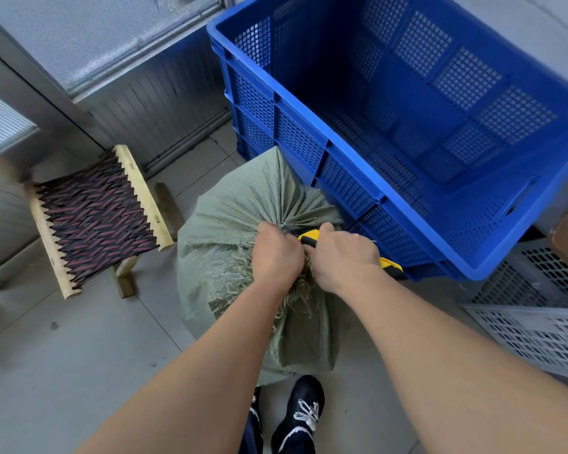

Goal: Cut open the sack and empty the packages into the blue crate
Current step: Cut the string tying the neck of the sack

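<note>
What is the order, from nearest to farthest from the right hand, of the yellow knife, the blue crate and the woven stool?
1. the yellow knife: held in the right hand itself, over the sack.
2. the blue crate: just behind it, to the right.
3. the woven stool: far left, beyond the left hand.

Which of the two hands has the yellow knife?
The right hand: the yellow knife pokes out on both sides of its fist. The left hand instead grips the bunched neck of the sack.
</note>
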